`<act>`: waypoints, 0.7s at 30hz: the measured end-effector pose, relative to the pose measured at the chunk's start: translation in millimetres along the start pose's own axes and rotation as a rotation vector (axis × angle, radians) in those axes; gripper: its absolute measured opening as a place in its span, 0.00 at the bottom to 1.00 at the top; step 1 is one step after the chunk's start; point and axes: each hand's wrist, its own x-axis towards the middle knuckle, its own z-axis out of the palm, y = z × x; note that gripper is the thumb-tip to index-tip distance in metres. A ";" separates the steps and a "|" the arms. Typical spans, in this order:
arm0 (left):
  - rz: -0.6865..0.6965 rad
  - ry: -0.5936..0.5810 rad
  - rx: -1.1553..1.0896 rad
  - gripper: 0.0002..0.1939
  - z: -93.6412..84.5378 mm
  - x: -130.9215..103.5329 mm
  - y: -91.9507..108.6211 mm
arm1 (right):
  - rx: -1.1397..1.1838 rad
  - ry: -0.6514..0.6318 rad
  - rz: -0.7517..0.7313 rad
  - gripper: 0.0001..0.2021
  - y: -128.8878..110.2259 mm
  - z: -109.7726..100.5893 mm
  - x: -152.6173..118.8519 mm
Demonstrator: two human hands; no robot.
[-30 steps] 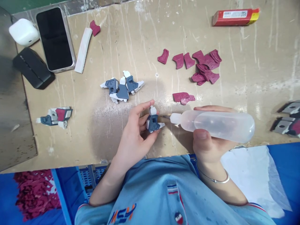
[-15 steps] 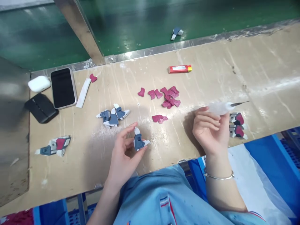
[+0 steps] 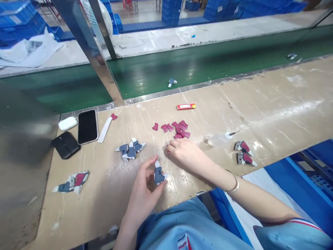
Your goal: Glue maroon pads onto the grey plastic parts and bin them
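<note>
Between the thumb and fingers of my left hand (image 3: 147, 185) is a blue-and-white plastic part (image 3: 158, 174), held upright just above the table. My right hand (image 3: 183, 152) is low over the tabletop with its fingers curled together and pointing left; whatever lies under the fingertips is hidden. Just beyond it sits a pile of maroon plastic pieces (image 3: 182, 129). A translucent glue bottle (image 3: 220, 139) with a thin dark needle tip lies to the right of that hand. Several more blue-and-white parts (image 3: 131, 150) lie together beyond my left hand.
At the left are a phone (image 3: 88, 126), a white case (image 3: 67, 123), a black case (image 3: 66, 145) and an assembled part (image 3: 73, 182). Two assembled parts (image 3: 244, 152) lie right. A red lighter-like stick (image 3: 185, 106) lies behind the pile; a metal post (image 3: 114, 83) rises at the back.
My right hand has put the glue bottle down on the table and moved left to the maroon pieces. My left hand still holds its part. The view has tilted up.
</note>
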 end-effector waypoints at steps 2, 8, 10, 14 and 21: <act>-0.037 0.023 0.009 0.28 0.3 -0.4 1.4 | -0.015 0.006 -0.005 0.09 3.1 0.0 5.1; -0.015 0.028 -0.009 0.28 -1.1 -0.6 -0.4 | -0.043 0.000 0.003 0.05 8.3 -2.4 9.8; -0.016 -0.008 -0.017 0.28 -3.2 -0.4 -2.7 | -0.039 -0.009 -0.003 0.07 8.3 -8.4 8.1; -0.026 -0.042 -0.061 0.29 -3.7 -0.5 -5.0 | 0.047 0.079 -0.080 0.07 -0.2 -25.9 -9.7; 0.016 0.005 -0.191 0.31 5.4 -3.3 5.5 | 0.537 0.607 -0.264 0.17 -44.1 -10.6 -55.6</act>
